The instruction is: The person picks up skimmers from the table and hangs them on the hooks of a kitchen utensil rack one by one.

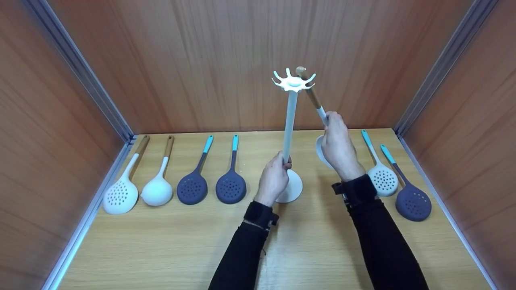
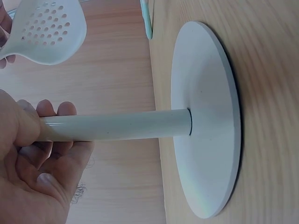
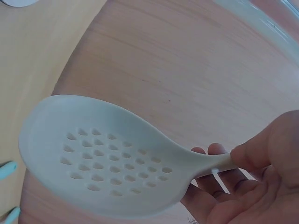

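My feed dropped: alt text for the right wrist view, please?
The right hand holds a white skimmer by its neck, perforated head pointing left. Behind are a wooden wall and tabletop; two turquoise tips show at lower left.

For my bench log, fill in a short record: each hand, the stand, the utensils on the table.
left hand: grips the white stand by its pole
right hand: holds a white slotted spoon, wooden handle end upward
stand: round base, hooked top; contact with the held spoon unclear
table, left of stand: wooden-handled white slotted spoon, white ladle, two dark slotted spoons
table, right: another white slotted spoon, another dark one
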Action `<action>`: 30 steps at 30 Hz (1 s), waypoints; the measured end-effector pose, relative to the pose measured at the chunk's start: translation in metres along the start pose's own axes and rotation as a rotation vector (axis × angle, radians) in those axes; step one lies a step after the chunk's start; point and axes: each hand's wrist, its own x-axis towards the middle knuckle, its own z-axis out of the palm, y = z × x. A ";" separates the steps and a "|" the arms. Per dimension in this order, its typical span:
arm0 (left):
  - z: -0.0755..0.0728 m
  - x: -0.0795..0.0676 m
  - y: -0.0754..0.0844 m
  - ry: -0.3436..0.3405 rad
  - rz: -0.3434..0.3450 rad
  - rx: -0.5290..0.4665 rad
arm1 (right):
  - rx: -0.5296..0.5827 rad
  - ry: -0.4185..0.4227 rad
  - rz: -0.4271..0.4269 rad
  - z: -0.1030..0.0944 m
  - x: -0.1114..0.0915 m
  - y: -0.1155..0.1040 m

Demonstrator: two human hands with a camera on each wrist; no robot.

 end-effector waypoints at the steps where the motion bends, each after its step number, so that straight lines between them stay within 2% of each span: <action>1: 0.000 0.000 0.000 -0.001 -0.002 -0.003 | -0.001 -0.004 0.004 0.000 0.000 0.000; 15: 0.000 0.000 -0.001 0.013 0.015 0.010 | 0.028 -0.002 0.023 0.006 -0.003 0.000; 30: 0.002 0.002 -0.001 0.005 -0.001 -0.005 | 0.061 -0.072 0.097 0.017 -0.002 -0.002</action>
